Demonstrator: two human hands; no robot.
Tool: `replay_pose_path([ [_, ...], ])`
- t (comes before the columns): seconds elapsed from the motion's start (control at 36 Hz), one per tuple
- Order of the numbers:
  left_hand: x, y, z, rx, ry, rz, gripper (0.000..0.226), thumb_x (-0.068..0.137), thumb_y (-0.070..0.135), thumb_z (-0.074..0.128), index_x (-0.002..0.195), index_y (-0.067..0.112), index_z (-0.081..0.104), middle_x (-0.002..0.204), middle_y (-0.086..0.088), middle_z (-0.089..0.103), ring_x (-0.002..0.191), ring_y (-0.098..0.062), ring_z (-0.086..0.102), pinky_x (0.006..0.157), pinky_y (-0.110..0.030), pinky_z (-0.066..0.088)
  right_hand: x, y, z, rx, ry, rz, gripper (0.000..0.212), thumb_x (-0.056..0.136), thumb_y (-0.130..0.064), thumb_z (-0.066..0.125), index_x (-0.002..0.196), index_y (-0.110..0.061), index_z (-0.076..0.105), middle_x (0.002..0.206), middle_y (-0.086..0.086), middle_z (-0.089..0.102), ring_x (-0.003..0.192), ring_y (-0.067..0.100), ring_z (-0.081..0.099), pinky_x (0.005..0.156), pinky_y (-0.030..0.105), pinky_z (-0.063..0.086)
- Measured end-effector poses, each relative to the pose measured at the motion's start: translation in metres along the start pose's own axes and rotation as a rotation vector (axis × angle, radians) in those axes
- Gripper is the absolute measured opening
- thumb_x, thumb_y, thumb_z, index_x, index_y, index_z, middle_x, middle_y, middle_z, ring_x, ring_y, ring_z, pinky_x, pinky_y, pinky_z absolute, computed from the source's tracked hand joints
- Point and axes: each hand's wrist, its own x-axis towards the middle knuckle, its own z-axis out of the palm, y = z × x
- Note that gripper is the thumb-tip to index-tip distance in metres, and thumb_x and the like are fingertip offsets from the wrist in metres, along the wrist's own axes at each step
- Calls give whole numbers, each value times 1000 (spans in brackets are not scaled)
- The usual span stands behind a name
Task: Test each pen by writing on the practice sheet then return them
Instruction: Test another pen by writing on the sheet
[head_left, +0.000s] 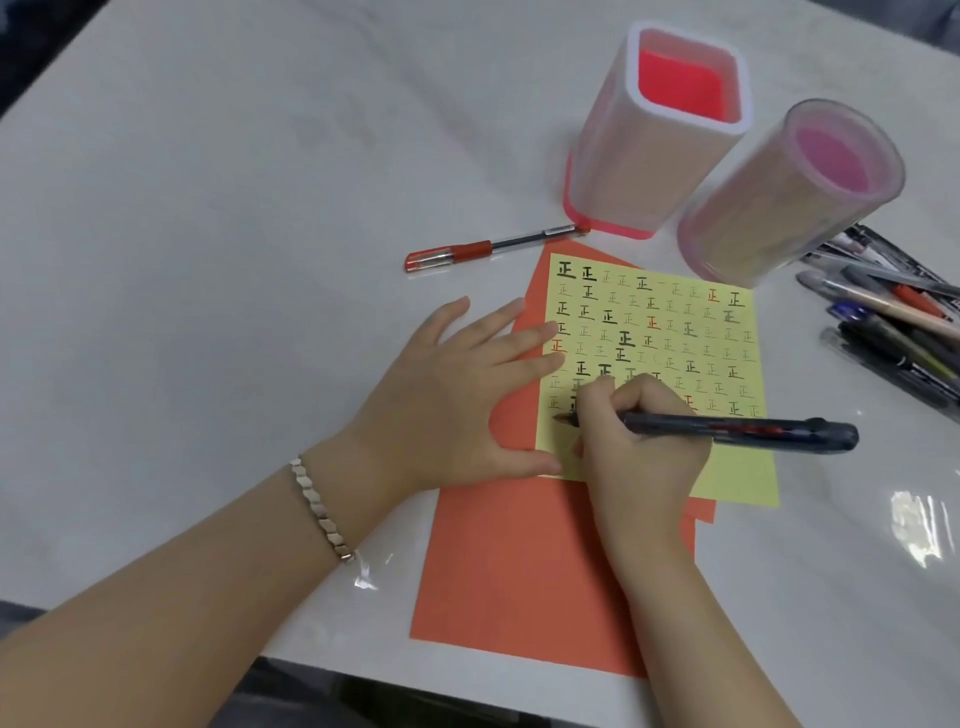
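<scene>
Dark pen (743, 433): held in the right hand (641, 441), fingers pinched around the front of the barrel, tip touching the lower left area of the yellow practice sheet (675, 338). The barrel lies nearly level and points right, its rear end extending past the hand.

Yellow practice sheet: lies on top of an orange sheet (524, 571), which rests on the white table (234, 208). The yellow sheet carries rows of one repeated written character, mostly in black and grey, some in red.

Left hand (457, 395): flat, palm down, fingers spread. The fingertips rest on the left edge of the yellow sheet; the palm covers part of the orange sheet and the table. It grips nothing. A silver bracelet (319, 509) sits on the left wrist.

Red pen (493, 248): capped, lies on the table just above the top edge of the orange sheet.

Square holder (660, 140): red interior, stands behind the sheets. Round holder (795, 187): pink interior, stands to its right, its base overlapping the yellow sheet's upper right corner.

Pile of pens (893, 322): lies on the table at the right edge, beside the round holder.
</scene>
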Motion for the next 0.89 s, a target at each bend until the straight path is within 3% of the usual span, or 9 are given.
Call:
replay_pose_path([
  [0.28, 0, 0, 0, 2, 0, 0, 83, 62, 75, 46, 127, 24, 56, 140, 7, 47, 135, -10, 29, 111, -38, 11, 0, 1, 1, -27, 14, -22, 33, 68, -16, 54, 43, -13, 33, 40, 11, 41, 45, 26, 42, 53, 29, 36],
  [0.42, 0, -1, 0, 11, 0, 8, 83, 63, 75, 47, 127, 24, 56, 140, 7, 47, 135, -12, 31, 111, -39, 12, 0, 1, 0, -16, 30, 12, 31, 66, -17, 52, 43, -16, 32, 41, 6, 37, 44, 11, 36, 51, 25, 33],
  [0.53, 0, -1, 0, 8, -3, 7, 83, 63, 75, 47, 128, 24, 55, 140, 7, 47, 136, -12, 30, 111, -39, 11, 1, 1, 0, -3, 15, 14, 30, 66, -17, 53, 45, -6, 34, 44, 18, 43, 47, 32, 42, 51, 28, 35],
  [0.64, -1, -1, 0, 9, -8, 6, 83, 63, 75, 47, 128, 24, 55, 140, 7, 46, 136, -12, 30, 111, -39, 11, 0, 0, -1, -8, 3, 6, 30, 66, -16, 53, 46, -4, 34, 45, 21, 44, 49, 34, 44, 50, 30, 36],
  [0.78, -1, -1, 0, 16, -10, 7, 83, 63, 75, 47, 128, 24, 55, 140, 7, 47, 136, -12, 30, 111, -39, 11, 0, 1, -1, 6, -17, 13, 31, 63, -13, 52, 41, -17, 31, 37, 0, 37, 42, 10, 37, 50, 25, 35],
  [0.89, -1, -1, 0, 8, -12, 2, 83, 63, 76, 47, 129, 25, 55, 141, 8, 46, 137, -11, 29, 111, -39, 11, 1, 3, -1, 7, 9, -5, 29, 64, -15, 52, 43, -9, 33, 42, 18, 43, 47, 35, 45, 51, 32, 38],
])
